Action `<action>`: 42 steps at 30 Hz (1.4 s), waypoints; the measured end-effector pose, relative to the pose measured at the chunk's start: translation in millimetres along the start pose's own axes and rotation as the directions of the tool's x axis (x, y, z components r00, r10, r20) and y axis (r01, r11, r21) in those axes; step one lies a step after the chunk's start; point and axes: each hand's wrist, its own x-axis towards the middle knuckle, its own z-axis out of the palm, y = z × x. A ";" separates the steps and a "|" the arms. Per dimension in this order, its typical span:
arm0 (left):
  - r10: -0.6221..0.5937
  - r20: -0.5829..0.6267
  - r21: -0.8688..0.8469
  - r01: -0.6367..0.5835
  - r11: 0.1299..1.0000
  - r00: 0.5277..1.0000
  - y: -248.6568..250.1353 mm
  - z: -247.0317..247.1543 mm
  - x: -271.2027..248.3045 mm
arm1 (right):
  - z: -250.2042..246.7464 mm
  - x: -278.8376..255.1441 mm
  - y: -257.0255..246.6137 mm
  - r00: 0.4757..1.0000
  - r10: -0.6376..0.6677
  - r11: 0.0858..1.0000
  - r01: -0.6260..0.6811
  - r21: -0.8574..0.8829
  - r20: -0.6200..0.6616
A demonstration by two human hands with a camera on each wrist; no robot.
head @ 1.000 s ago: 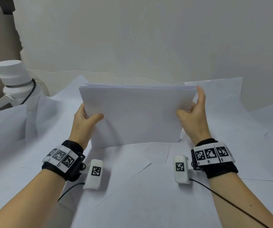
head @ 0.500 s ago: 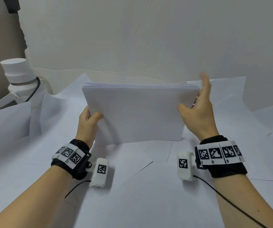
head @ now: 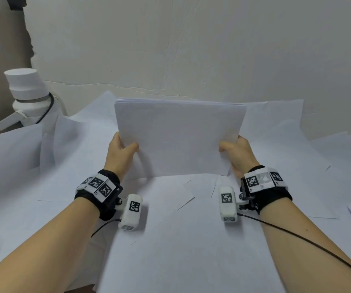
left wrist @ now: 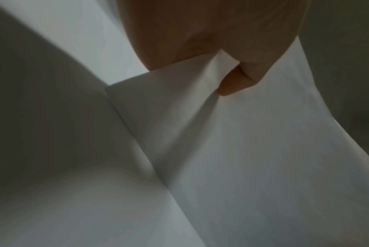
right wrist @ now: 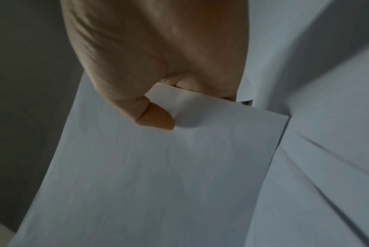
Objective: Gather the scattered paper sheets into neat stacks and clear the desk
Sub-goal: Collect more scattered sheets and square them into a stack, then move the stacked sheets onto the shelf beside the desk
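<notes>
1. Two hands hold one thick stack of white paper sheets [head: 178, 138] upright, its bottom edge on the paper-covered counter [head: 170, 240].
2. Left hand [head: 120, 154] pinches the stack's left edge, thumb in front; right hand [head: 237, 153] pinches the right edge likewise.
3. Risk: a loose pinch could let sheets fan or slip out of line.
4. Risk: lowering it could drag the loose white sheets [head: 276, 127] lying underneath.

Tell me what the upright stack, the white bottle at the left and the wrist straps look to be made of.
Stack: thin matte white paper; separate sheet edges show along its top, and it dents under each thumb. Both hands, left and right, grip it.
Bottle: probably smooth white plastic or coated metal, with a grey band; unclear which.
Wrist straps: dark, soft-looking fabric carrying stiff printed marker tiles.
</notes>
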 end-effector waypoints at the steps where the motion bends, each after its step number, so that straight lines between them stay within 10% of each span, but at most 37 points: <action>1: 0.002 0.007 0.028 -0.002 1.000 1.000 1.9 0.1 -0.4 | 0.7 -4.6 -3.4 1.000 -0.008 0.999 0.008 -0.043 -0.006; 13: 0.091 -0.087 -0.027 -0.094 0.995 0.992 70.7 4.6 -9.7 | -15.5 -82.9 -73.1 0.941 -0.284 0.957 0.268 -0.110 -0.184; 17: -0.091 -0.119 0.005 0.092 0.996 0.989 88.4 26.9 -32.5 | -38.3 -118.7 -80.2 0.924 -0.191 0.977 0.213 0.031 -0.332; 20: -0.396 0.211 -0.238 0.440 0.866 0.894 100.8 57.4 -75.0 | -62.5 -142.3 -79.1 0.896 -0.078 0.991 0.117 0.062 -0.437; 22: -0.400 0.519 -0.443 0.639 0.629 0.755 105.9 79.6 -108.1 | -77.9 -160.5 -79.0 0.887 0.002 0.993 0.052 0.105 -0.462; 24: -0.269 0.644 -0.529 0.672 0.519 0.716 109.8 103.0 -137.0 | -92.4 -181.2 -79.7 0.878 0.057 0.988 0.021 0.156 -0.476; 30: -0.155 0.484 -0.549 0.437 0.712 0.861 130.1 163.4 -194.9 | -134.5 -232.8 -66.0 0.876 0.086 0.953 0.066 0.294 -0.475; 34: -0.045 0.487 -0.512 0.327 0.794 0.872 139.7 192.1 -218.5 | -182.8 -255.1 -62.7 0.881 0.047 0.924 0.141 0.356 -0.470; 38: -0.015 0.602 -0.444 0.351 0.824 0.798 156.2 219.4 -237.7 | -253.6 -279.1 -63.8 0.831 0.057 0.931 0.155 0.330 -0.553; 42: -0.082 0.788 -0.272 0.465 0.843 0.610 167.9 255.0 -259.7 | -307.4 -303.7 -51.8 0.787 0.033 0.942 0.181 0.282 -0.616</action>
